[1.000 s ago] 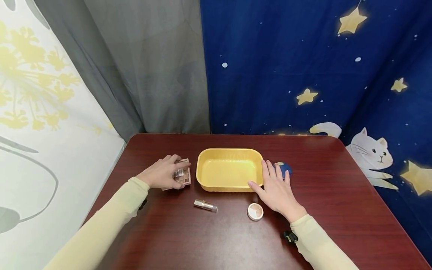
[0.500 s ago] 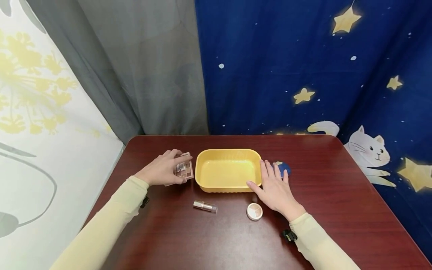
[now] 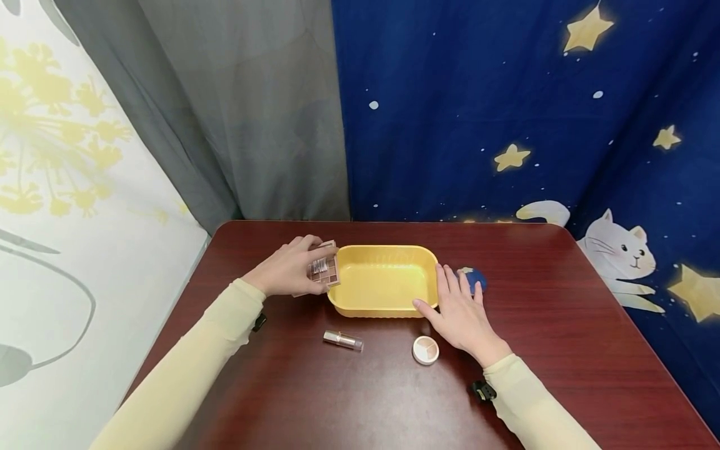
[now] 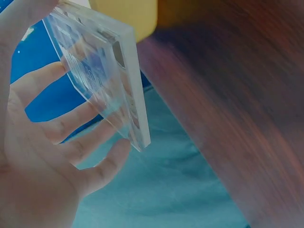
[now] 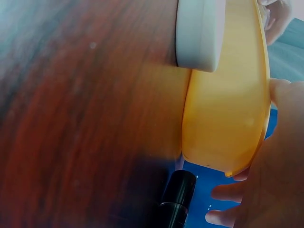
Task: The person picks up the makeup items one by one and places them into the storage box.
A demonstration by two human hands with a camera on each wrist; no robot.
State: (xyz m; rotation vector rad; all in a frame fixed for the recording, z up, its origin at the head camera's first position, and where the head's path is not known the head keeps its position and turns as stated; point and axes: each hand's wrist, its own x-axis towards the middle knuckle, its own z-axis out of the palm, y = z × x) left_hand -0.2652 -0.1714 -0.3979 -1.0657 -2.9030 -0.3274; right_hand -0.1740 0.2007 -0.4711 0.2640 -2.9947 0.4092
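A clear-lidded eyeshadow palette [image 3: 324,270] is gripped by its edges in my left hand [image 3: 289,267], thumb on the near side and fingers on the far side. The left wrist view shows the palette [image 4: 102,66] tilted, away from the tabletop. In the head view its right edge overlaps the left rim of a yellow plastic basket [image 3: 382,311]. My right hand [image 3: 462,315] rests on the basket's right end with its fingers fairly straight. Up close, the right thumb lies at the rim of the basket [image 5: 228,118].
A lipstick tube [image 3: 343,340] lies in front of the basket. Right of it sits a small round three-shade compact [image 3: 425,350]. A blue rounded object [image 3: 474,281] is partly hidden behind the right fingers. A black cylinder [image 5: 176,197] shows in the right wrist view.
My left hand has lifted the palette and carried it right, from beside the basket to its left rim. My right hand has stayed on the basket.
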